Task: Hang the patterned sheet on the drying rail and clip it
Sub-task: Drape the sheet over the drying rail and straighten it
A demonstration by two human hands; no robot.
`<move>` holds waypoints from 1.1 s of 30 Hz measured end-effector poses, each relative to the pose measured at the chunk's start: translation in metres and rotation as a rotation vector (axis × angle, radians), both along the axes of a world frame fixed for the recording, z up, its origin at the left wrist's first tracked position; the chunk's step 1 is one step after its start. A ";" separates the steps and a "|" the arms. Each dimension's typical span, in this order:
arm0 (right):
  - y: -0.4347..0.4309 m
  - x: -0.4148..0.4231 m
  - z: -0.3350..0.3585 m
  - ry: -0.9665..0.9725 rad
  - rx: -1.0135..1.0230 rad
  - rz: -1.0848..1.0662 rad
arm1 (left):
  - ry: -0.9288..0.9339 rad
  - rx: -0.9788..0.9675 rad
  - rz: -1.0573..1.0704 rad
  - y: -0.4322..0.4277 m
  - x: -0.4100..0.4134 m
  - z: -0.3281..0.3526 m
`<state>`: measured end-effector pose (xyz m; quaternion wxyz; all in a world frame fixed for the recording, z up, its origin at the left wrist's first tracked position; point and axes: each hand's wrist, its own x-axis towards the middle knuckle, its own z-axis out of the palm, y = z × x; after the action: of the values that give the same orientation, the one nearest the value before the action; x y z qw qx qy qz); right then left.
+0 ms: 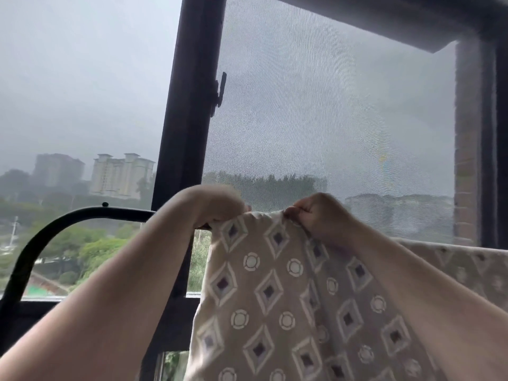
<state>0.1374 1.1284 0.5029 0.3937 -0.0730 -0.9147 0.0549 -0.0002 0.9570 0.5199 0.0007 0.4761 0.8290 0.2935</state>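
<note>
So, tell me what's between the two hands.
In the head view, only the top edge of the sheet spans the gap between the left hand and the right hand; both grip it.

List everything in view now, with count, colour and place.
patterned sheet: one, beige with white diamonds and circles, hanging centre to right
drying rail: one, black, curving lower left
window frame: one, black, upright centre
mesh screen: one, grey, right pane
latch: one, black, on the frame
tower blocks: two, hazy grey and cream, far left outside
brick wall: one, reddish, right edge
left hand: one, curled over the sheet's top left corner
right hand: one, pinching the sheet's top edge
</note>
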 end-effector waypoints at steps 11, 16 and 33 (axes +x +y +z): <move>0.017 -0.022 0.016 -0.433 -0.197 -0.156 | -0.054 0.261 -0.105 -0.017 -0.009 -0.006; 0.009 -0.003 0.015 -0.156 -0.163 0.081 | -0.075 0.231 0.001 -0.008 -0.005 -0.006; 0.002 0.008 0.007 -0.069 -0.268 0.143 | 0.062 0.239 0.086 0.007 0.003 -0.007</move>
<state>0.1456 1.1305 0.5096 0.3439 -0.0612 -0.9150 0.2017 0.0031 0.9641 0.5129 -0.0940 0.4458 0.8074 0.3749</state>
